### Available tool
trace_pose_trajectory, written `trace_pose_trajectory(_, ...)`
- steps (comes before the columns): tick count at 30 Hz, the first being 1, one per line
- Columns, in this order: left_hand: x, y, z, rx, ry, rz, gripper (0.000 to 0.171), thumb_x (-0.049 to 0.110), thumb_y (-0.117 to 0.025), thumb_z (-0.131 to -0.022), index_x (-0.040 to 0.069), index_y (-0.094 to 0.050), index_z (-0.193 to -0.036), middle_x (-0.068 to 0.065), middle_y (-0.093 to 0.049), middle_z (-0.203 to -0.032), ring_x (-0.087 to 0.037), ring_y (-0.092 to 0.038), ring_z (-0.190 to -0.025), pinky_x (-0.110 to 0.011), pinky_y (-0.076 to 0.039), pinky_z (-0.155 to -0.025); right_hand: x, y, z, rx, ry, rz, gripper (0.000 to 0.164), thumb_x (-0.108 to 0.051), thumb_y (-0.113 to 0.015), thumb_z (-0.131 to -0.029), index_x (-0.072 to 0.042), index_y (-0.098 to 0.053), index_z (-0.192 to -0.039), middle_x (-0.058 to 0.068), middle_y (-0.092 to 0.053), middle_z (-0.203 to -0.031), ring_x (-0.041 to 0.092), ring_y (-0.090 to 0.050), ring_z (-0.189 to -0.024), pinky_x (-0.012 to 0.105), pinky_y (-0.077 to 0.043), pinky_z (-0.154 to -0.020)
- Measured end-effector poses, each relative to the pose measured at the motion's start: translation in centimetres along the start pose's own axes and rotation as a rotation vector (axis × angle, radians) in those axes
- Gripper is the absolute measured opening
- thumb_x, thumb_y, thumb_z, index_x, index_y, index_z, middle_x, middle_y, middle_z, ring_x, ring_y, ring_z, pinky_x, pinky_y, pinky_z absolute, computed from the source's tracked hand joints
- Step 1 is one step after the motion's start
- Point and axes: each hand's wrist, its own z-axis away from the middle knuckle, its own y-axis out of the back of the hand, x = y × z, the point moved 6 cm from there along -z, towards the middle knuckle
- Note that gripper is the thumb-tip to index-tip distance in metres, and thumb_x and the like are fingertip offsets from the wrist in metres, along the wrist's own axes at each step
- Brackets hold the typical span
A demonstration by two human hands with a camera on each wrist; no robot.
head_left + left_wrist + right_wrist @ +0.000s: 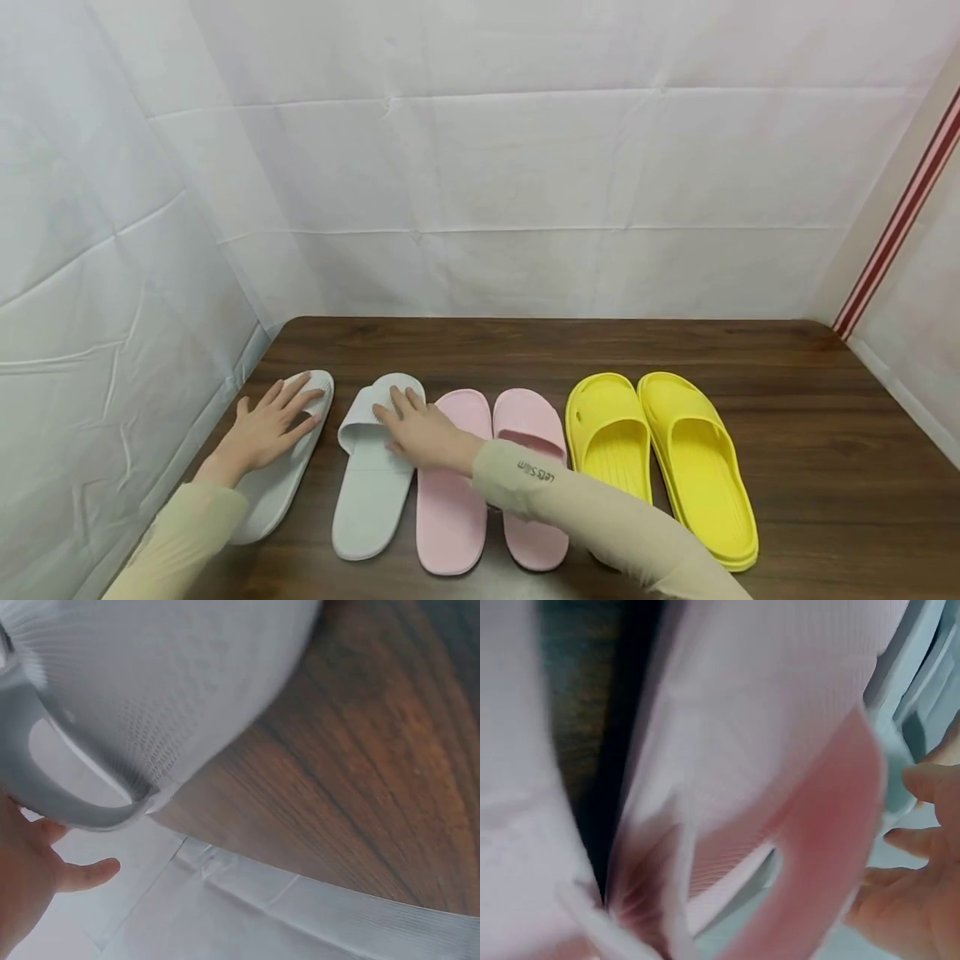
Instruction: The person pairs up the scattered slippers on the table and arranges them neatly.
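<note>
On the far left of the row, my left hand (266,429) lies over a light grey slipper (273,492) with its fingers spread across the strap area, hiding much of the strap. In the left wrist view that hand (34,881) shows beside the slipper's strap (67,795). My right hand (426,432), fingers spread, is over the front right side of the other grey slipper (372,492). Its forearm crosses above a pair of pink slippers (452,533). The right wrist view has the right hand (922,862) beyond a pink strap (825,817). Firm contact cannot be judged.
A pair of yellow slippers (708,492) stands to the right, partly behind the right sleeve (592,517). All lie on a dark brown wooden table (832,450). White cloth (525,167) hangs behind and at both sides.
</note>
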Motion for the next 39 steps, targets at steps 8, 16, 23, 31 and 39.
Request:
trace_pose_trajectory(8,0.5,0.6,2.6,0.04,-0.009,-0.084,0.055,0.05,-0.042,-0.089,0.028,-0.028,-0.137,-0.016,-0.024,-0.144,-0.045,-0.037,-0.119,-0.069,-0.028,-0.083,-3.5,0.4,2.3,0.04,0.071,0.239,0.06,-0.049,-0.049,-0.086,-0.022,-0.034,-0.137,0.009,-0.03,-0.143,0.025,-0.035,-0.13,0.039,-0.042,-0.092)
trace_pose_trajectory(16,1.6,1.0,6.1,0.147,-0.059,-0.15,0.061,0.052,-0.06,-0.077,0.027,-0.039,-0.129,-0.022,-0.037,-0.126,-0.042,-0.051,-0.104,-0.059,-0.04,-0.071,-6.0,0.0,4.1,-0.065,0.118,0.308,0.06,-0.064,-0.043,-0.08,-0.03,-0.041,-0.13,0.0,-0.044,-0.127,0.017,-0.044,-0.114,0.032,-0.039,-0.088)
trace_pose_trajectory(23,1.8,-0.3,7.5,0.051,-0.046,-0.104,0.056,0.054,-0.059,-0.076,0.027,-0.049,-0.124,-0.015,-0.049,-0.123,-0.039,-0.053,-0.103,-0.059,-0.04,-0.068,-6.4,-0.8,4.6,-0.134,0.145,0.327,0.061,-0.07,-0.036,-0.078,-0.036,-0.042,-0.128,-0.001,-0.049,-0.118,0.017,-0.048,-0.104,0.032,-0.037,-0.087)
trace_pose_trajectory(31,2.1,-0.4,7.5,0.019,-0.055,-0.078,0.048,0.052,-0.056,-0.08,0.03,-0.053,-0.122,-0.011,-0.054,-0.122,-0.038,-0.054,-0.104,-0.064,-0.039,-0.069,-7.0,-1.5,4.5,-0.077,0.188,0.367,0.065,-0.075,-0.036,-0.075,-0.04,-0.038,-0.13,0.003,-0.048,-0.121,0.022,-0.05,-0.104,0.031,-0.041,-0.079)
trace_pose_trajectory(39,3.6,-0.3,7.7,0.054,-0.087,-0.073,0.045,0.051,-0.059,-0.077,0.032,-0.056,-0.118,-0.008,-0.056,-0.119,-0.036,-0.055,-0.102,-0.061,-0.04,-0.068,-7.7,-1.4,4.9,-0.114,0.197,0.354,0.065,-0.073,-0.035,-0.076,-0.042,-0.034,-0.133,0.004,-0.045,-0.128,0.027,-0.05,-0.111,0.028,-0.045,-0.081)
